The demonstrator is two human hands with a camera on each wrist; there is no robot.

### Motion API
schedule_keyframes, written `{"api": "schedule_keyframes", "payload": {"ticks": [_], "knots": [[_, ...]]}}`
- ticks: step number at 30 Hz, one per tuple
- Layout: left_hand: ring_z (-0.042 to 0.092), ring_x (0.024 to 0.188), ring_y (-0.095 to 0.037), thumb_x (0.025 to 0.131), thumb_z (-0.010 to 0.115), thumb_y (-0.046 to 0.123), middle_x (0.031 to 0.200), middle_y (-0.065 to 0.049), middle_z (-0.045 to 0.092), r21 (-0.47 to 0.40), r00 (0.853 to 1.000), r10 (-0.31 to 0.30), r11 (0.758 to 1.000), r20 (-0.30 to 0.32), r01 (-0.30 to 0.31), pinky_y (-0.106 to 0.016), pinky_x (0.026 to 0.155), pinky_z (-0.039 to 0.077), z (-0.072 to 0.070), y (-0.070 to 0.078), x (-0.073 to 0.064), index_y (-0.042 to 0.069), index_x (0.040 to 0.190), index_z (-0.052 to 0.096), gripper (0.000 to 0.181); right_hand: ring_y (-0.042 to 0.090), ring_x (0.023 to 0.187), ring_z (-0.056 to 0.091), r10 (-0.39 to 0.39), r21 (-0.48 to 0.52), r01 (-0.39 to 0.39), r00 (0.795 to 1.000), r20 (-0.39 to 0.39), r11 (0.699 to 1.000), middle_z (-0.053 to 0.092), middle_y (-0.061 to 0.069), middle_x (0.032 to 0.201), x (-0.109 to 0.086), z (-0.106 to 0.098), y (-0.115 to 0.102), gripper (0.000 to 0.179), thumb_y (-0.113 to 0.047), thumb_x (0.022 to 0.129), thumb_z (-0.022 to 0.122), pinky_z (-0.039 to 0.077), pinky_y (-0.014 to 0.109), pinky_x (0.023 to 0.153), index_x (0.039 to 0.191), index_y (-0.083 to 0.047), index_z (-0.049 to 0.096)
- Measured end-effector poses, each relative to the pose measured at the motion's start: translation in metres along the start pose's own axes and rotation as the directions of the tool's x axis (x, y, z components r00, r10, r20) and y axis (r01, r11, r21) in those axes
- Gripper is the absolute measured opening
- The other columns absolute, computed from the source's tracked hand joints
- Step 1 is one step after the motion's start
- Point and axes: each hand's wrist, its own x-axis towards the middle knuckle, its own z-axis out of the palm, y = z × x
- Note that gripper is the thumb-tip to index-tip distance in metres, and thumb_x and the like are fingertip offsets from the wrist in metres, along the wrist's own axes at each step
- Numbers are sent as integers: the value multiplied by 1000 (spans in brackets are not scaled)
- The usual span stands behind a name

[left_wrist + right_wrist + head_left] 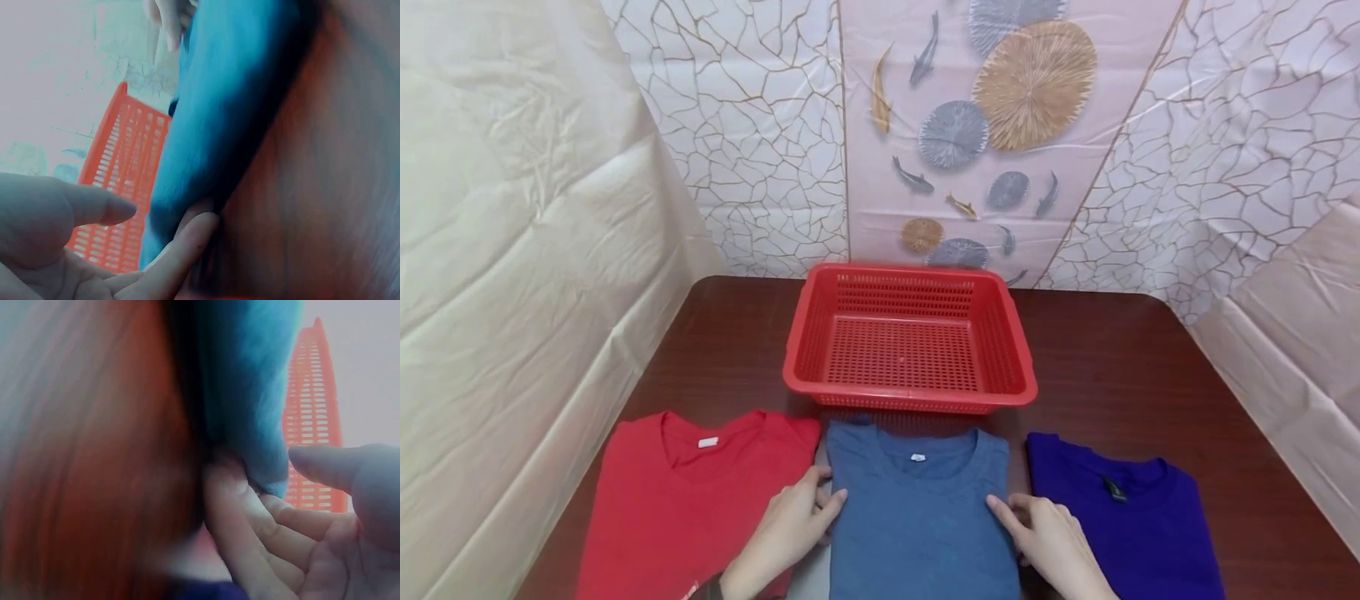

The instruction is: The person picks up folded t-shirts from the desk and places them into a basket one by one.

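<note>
A folded blue T-shirt (921,525) with a small white neck label lies in front of the basket. My left hand (801,517) holds its left edge, thumb over the top and fingers tucked underneath. On the opposite edge my right hand (1052,537) grips the same shirt in a matching way. In the left wrist view the fingers (187,244) reach beneath the cloth while the thumb stands just off its upper face. The right wrist view has the fingers (231,506) under the fold and the thumb tip right at the cloth.
A red plastic basket (910,398) with nothing in it stands behind the shirt on the dark wooden table (1097,358). To the left lies a folded red T-shirt (700,500), to the right a folded purple-blue one (1150,533). Light grey cloth (811,575) shows beside the blue shirt.
</note>
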Motion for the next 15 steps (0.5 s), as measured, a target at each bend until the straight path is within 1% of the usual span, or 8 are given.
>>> {"api": "schedule_keyframes", "payload": {"ticks": [2,4,5,7,9,11,13,15], "knots": [[59,52,-7,90,56,35,80,-4,69,-99,999,-24,995,44,29,-31,55,53,2,1,0,-9,125,44,57,11,39,42,1,89,-6,998,60,996,38,-5,44,1,1,1,49,-54,86,53,36,26,44,58,-15,42],[62,61,-11,91,55,33,90,-12,70,-221,995,-50,973,88,68,-32,55,55,5,1,-1,-10,127,39,58,11,41,40,-29,189,1,989,143,982,34,-6,45,2,1,3,48,-53,87,52,36,26,45,61,-14,42],[63,67,-12,91,55,32,95,-16,69,-288,992,-62,953,112,92,-33,56,56,6,2,-1,-11,128,36,59,11,42,42,-52,255,1,980,192,967,35,-6,46,2,2,4,46,-52,88,51,38,26,46,65,-13,46],[63,80,-16,91,54,30,105,-21,65,-409,982,-91,900,167,153,-36,59,56,7,3,0,-11,129,30,61,15,47,50,-117,397,-11,948,297,918,48,-3,50,2,2,7,44,-48,91,49,47,28,50,83,-5,57],[61,93,-24,93,51,30,117,-28,57,-525,961,-113,819,253,234,-42,69,56,8,3,1,-11,134,20,67,23,66,63,-170,517,-69,900,401,853,66,8,71,2,4,8,52,-44,93,47,55,38,61,115,3,54],[54,107,-32,93,50,30,132,-36,40,-599,933,-129,735,335,317,-48,82,52,8,3,3,-12,139,6,75,30,88,63,-194,593,-155,854,483,790,65,22,105,2,6,9,67,-42,94,47,55,46,73,139,6,31],[44,119,-39,93,49,27,142,-39,21,-656,901,-133,643,413,395,-55,94,44,9,4,5,-9,142,-8,83,34,102,58,-197,631,-249,812,549,735,51,29,128,1,9,8,78,-42,94,47,52,52,82,144,7,13],[38,124,-39,92,49,21,145,-36,16,-714,878,-94,545,469,439,-58,99,38,9,3,8,-4,142,-18,87,35,108,54,-196,650,-310,787,585,694,43,30,135,0,12,8,82,-42,93,48,49,54,86,145,6,6]]}}
